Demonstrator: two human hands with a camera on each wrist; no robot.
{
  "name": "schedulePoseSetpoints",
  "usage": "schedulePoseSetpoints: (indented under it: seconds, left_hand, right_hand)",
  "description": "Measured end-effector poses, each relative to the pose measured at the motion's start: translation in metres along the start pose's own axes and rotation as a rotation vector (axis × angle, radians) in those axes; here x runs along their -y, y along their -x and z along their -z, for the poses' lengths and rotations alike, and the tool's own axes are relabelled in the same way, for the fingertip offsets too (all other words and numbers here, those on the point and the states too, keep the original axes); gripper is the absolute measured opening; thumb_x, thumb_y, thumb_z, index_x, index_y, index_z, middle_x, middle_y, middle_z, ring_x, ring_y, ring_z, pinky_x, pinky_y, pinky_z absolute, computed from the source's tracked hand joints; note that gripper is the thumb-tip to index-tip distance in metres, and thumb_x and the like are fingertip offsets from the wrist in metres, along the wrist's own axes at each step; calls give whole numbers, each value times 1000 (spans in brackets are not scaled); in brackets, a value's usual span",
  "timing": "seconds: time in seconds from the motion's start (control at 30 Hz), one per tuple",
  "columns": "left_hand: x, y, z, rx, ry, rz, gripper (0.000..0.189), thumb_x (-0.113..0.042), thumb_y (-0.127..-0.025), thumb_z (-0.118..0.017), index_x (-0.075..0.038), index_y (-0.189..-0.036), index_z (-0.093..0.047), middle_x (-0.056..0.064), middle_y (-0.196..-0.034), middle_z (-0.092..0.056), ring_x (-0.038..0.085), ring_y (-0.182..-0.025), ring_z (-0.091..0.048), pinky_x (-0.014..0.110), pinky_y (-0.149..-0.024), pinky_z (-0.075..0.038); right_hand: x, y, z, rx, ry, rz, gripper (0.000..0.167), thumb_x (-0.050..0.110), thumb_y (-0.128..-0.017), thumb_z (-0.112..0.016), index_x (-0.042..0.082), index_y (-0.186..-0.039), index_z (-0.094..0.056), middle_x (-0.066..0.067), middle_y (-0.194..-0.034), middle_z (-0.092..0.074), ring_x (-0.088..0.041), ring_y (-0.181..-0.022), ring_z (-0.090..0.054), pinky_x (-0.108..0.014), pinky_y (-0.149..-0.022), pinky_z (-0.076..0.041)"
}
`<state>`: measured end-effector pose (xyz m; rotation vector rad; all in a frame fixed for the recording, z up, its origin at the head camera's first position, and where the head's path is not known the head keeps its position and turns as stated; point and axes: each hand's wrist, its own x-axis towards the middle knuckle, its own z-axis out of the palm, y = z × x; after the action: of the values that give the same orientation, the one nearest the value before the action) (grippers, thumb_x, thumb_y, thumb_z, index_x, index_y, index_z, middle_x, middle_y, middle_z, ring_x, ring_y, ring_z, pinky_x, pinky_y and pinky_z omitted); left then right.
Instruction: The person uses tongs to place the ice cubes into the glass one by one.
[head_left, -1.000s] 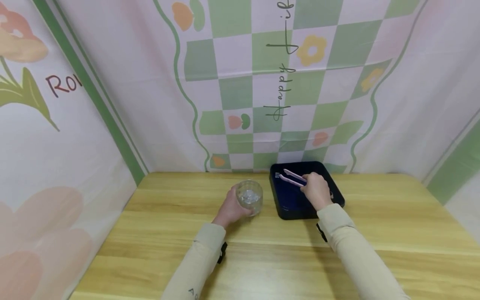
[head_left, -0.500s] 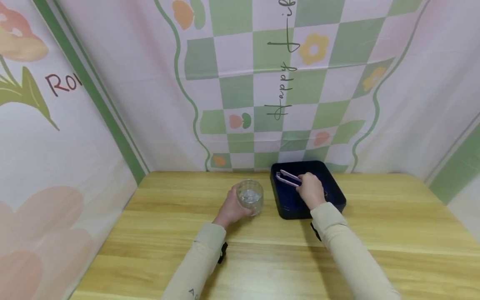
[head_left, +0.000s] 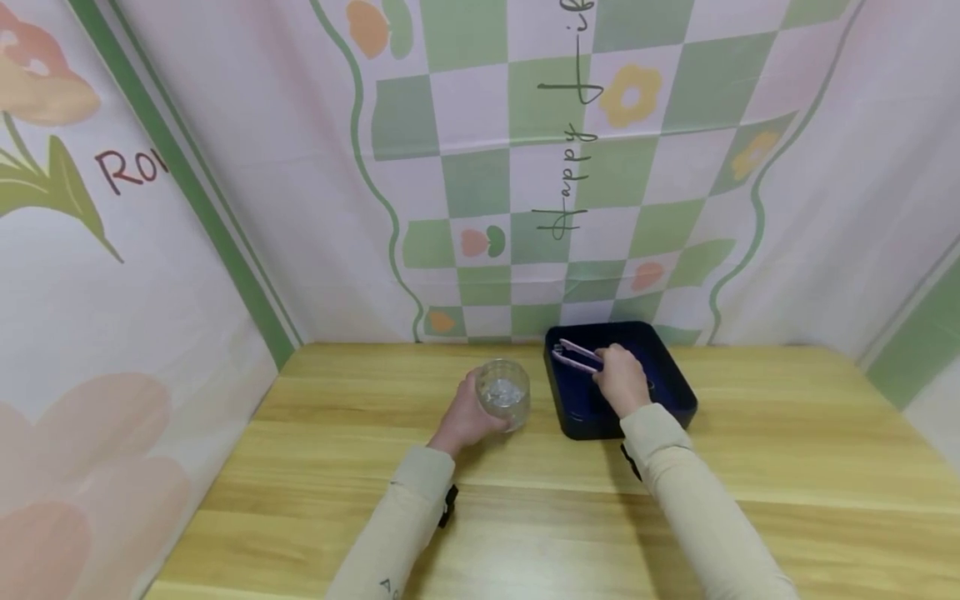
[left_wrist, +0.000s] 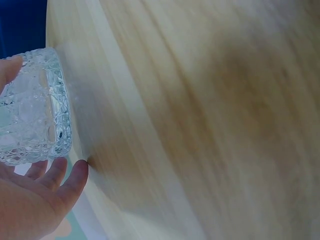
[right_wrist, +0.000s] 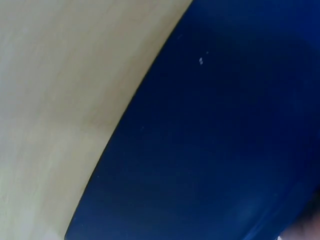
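My left hand (head_left: 467, 418) grips a clear glass cup (head_left: 504, 396), thumb on one side and fingers round the other. In the left wrist view the glass shows a cut pattern, and clear pieces appear inside it in the head view. My right hand (head_left: 624, 382) holds pale pink tongs (head_left: 576, 364) over a dark blue tray (head_left: 581, 417). The tongs' arms are spread, with their tips near the tray's far left corner, where a small clear thing (head_left: 557, 348) lies. A small ring-like thing (head_left: 651, 386) shows beside the right hand.
The tray stands at the back of the wooden table (head_left: 495, 533), right of the glass, close to a patterned cloth (head_left: 480, 200) hanging behind. Another cloth (head_left: 135, 317) hangs at the left. In the right wrist view the tray's dark side (right_wrist: 200, 130) fills most of the picture.
My right hand has moved slightly left with the tongs, bringing their tips to the small clear thing in the tray's corner. My left hand stays on the glass.
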<state>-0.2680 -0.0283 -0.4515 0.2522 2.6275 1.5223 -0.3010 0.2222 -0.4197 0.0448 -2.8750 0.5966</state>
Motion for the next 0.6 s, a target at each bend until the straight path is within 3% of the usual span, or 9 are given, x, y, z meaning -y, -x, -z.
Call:
schedulePoseSetpoints:
  seconds: [0.4, 0.6]
  left_hand:
    - [0, 0, -1, 1, -1, -3, 98, -9, -66, -82, -4, -146, -27, 23, -139, -42, 39, -128, -46, 56, -107, -41]
    - [1, 0, -1, -2, -6, -2, 98, -10, -65, -83, -5, -146, -27, 23, -140, -41, 39, -128, -45, 57, -107, -41]
  right_hand:
    - [6, -1, -3, 16, 4, -7, 34, 0, -80, -66, -9, -112, -64, -29, -107, -64, -46, -97, -61, -56, -82, -52]
    - [6, -3, -4, 34, -16, -34, 28, 1, -78, -67, -6, -106, -68, -28, -103, -68, -44, -89, -64, -55, -75, -53]
